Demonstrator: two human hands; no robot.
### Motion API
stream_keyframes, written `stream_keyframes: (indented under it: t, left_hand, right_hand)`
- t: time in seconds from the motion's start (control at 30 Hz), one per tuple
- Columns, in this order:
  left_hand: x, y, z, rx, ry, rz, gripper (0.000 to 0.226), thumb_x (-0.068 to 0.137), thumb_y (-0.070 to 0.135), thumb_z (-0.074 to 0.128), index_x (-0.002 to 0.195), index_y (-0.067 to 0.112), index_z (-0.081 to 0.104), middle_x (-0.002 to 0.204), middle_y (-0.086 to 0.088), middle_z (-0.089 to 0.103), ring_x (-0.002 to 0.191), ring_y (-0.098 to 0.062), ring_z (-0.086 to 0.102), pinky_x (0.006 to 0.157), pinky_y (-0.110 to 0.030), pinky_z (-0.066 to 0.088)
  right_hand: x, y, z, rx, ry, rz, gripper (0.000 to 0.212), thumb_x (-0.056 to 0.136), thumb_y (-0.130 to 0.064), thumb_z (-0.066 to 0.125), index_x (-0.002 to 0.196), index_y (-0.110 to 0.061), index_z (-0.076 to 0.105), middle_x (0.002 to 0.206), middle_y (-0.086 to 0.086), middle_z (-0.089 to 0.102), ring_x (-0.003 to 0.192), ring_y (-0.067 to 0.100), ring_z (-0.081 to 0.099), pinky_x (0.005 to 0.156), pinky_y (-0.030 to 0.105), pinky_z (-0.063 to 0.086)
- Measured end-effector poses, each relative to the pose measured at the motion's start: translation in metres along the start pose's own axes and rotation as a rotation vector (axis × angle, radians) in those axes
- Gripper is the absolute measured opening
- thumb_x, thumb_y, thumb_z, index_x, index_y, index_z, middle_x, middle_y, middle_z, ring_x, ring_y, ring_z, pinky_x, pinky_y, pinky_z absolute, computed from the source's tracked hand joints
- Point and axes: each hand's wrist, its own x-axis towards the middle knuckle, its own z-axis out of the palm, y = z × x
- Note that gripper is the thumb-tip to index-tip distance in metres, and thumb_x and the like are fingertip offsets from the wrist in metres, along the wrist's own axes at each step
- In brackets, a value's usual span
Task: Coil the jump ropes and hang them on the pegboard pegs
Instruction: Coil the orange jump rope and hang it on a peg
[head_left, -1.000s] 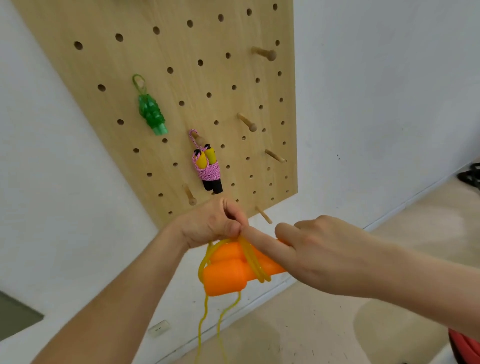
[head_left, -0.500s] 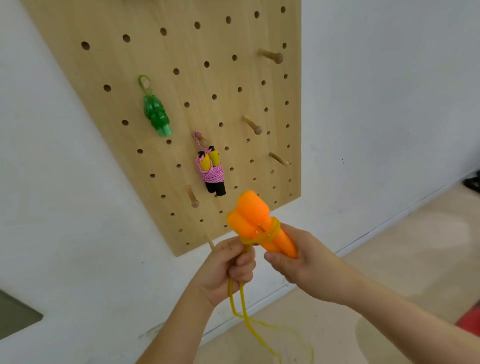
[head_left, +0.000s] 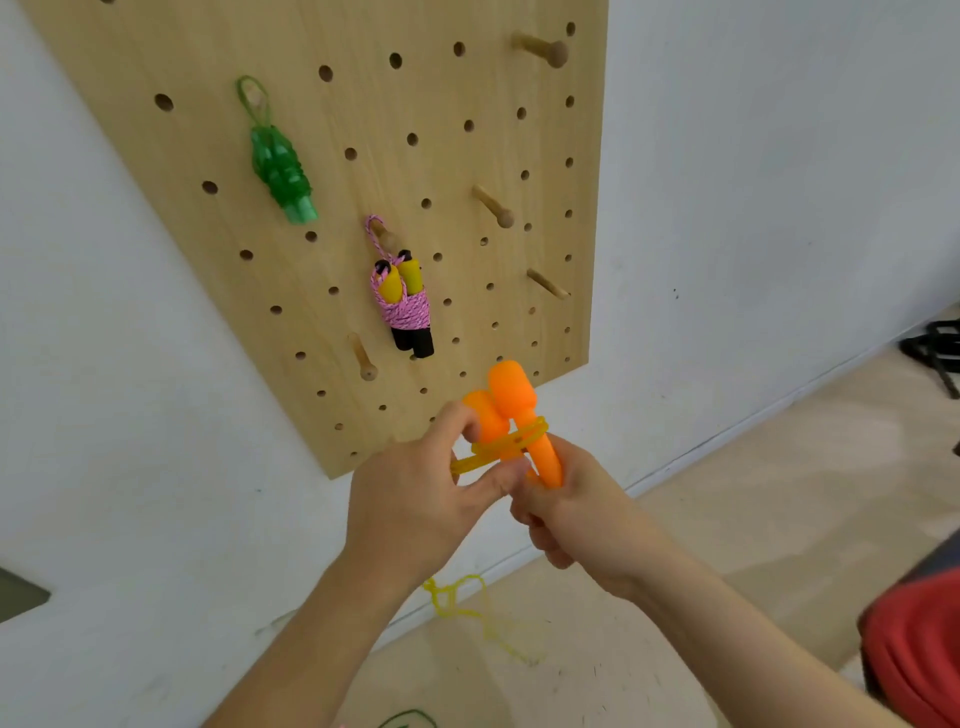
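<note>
Fingers (head_left: 493, 483) of the left hand (head_left: 415, 499) pinch the yellow cord (head_left: 511, 441) wound around the orange handles (head_left: 511, 397), which the right hand (head_left: 576, 509) grips from below before the pegboard (head_left: 363, 104), where a green rope (head_left: 278, 166) and a pink rope (head_left: 402, 306) hang coiled on pegs. Slack cord (head_left: 457, 597) trails to the floor.

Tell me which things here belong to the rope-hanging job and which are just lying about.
Job: orange-handled jump rope with yellow cord, partly wound; light wooden pegboard; free wooden peg; green coiled jump rope and pink coiled jump rope with yellow-and-black handles, both hung.
Lying about: red object at lower right; black object on the floor at far right.
</note>
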Motion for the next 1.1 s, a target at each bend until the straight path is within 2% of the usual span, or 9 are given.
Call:
stream_keyframes:
  t: [0.13,0.3,0.5,0.67,0.8,0.87,0.93,1.0,1.1]
  left_hand:
    - [0.006,-0.003,0.007,0.089,0.046,-0.017,0.058,0.065,0.085,0.036,0.074,0.028,0.042,0.054,0.002,0.050,0.053,-0.013,0.050,0.047,-0.030,0.035]
    - [0.004,-0.011,0.023,-0.262,0.002,-0.139,0.041,0.070,0.067,0.062,0.066,0.027,0.051,0.046,0.011,0.045,0.046,-0.010,0.040,0.047,-0.026,0.028]
    - [0.004,-0.006,0.033,-0.668,-0.027,-0.389,0.031,0.069,0.036,0.081,0.069,0.015,0.057,0.045,0.001,0.042,0.050,-0.015,0.039,0.058,-0.033,0.040]
    - [0.006,-0.003,0.032,-0.759,-0.107,-0.474,0.038,0.069,0.041,0.080,0.074,0.011,0.057,0.052,-0.005,0.039,0.055,-0.016,0.037,0.057,-0.028,0.034]
    - [-0.003,-0.003,0.036,-0.428,-0.168,-0.279,0.020,0.083,0.043,0.068,0.085,0.028,0.056,0.045,0.009,0.037,0.043,-0.011,0.034,0.047,-0.024,0.028]
    - [-0.012,-0.005,0.040,0.018,-0.130,-0.041,0.014,0.088,0.039,0.063,0.096,0.034,0.053,0.053,0.008,0.048,0.049,-0.013,0.049,0.046,-0.026,0.036]
    - [-0.019,-0.009,0.044,0.336,-0.134,0.198,0.026,0.076,0.027,0.077,0.095,0.028,0.060,0.051,0.005,0.048,0.041,-0.020,0.049,0.038,-0.024,0.031]
    - [-0.018,-0.012,0.041,0.553,-0.132,0.363,0.037,0.054,0.009,0.085,0.085,0.021,0.068,0.046,0.002,0.042,0.030,-0.021,0.039,0.040,-0.019,0.018]
    - [-0.014,-0.017,0.033,0.658,-0.168,0.468,0.039,0.048,-0.001,0.080,0.082,0.014,0.068,0.047,0.001,0.042,0.032,-0.020,0.039,0.039,-0.019,0.020]
  right_hand:
    - [-0.001,0.005,0.008,-0.158,0.049,-0.017,0.013,0.098,-0.022,0.050,0.102,-0.009,0.052,0.064,0.001,0.048,0.049,0.013,0.039,0.042,0.023,0.032]
    - [-0.003,0.014,0.010,-0.370,0.067,0.018,0.010,0.096,-0.023,0.052,0.106,-0.021,0.052,0.074,0.001,0.052,0.055,0.011,0.045,0.051,0.026,0.039]
    - [-0.004,0.014,0.008,-0.603,0.128,-0.009,0.011,0.097,-0.027,0.052,0.100,-0.018,0.047,0.076,-0.002,0.052,0.061,0.011,0.050,0.055,0.025,0.039]
    - [-0.002,0.004,-0.006,-0.623,0.074,0.006,0.010,0.097,-0.025,0.052,0.095,-0.016,0.050,0.074,-0.001,0.054,0.057,0.012,0.048,0.052,0.024,0.037]
    - [0.010,-0.007,-0.028,-0.332,-0.041,0.157,0.009,0.095,-0.016,0.050,0.087,-0.013,0.052,0.067,0.006,0.048,0.048,0.013,0.037,0.044,0.023,0.030]
    - [0.016,-0.005,-0.032,-0.422,-0.062,0.187,0.010,0.095,-0.015,0.049,0.086,-0.012,0.051,0.068,0.008,0.047,0.048,0.014,0.035,0.043,0.022,0.030]
    - [0.024,0.001,-0.032,-0.561,-0.054,0.188,0.010,0.095,-0.017,0.051,0.085,-0.013,0.050,0.068,0.007,0.047,0.048,0.014,0.037,0.043,0.021,0.031]
    - [0.030,0.005,-0.030,-0.744,-0.035,0.143,0.013,0.095,-0.020,0.053,0.083,-0.017,0.048,0.068,0.002,0.049,0.052,0.012,0.043,0.047,0.022,0.034]
    - [0.036,0.005,-0.030,-1.006,-0.027,0.078,0.012,0.095,-0.022,0.053,0.087,-0.019,0.044,0.076,-0.002,0.049,0.066,0.012,0.049,0.057,0.025,0.036]
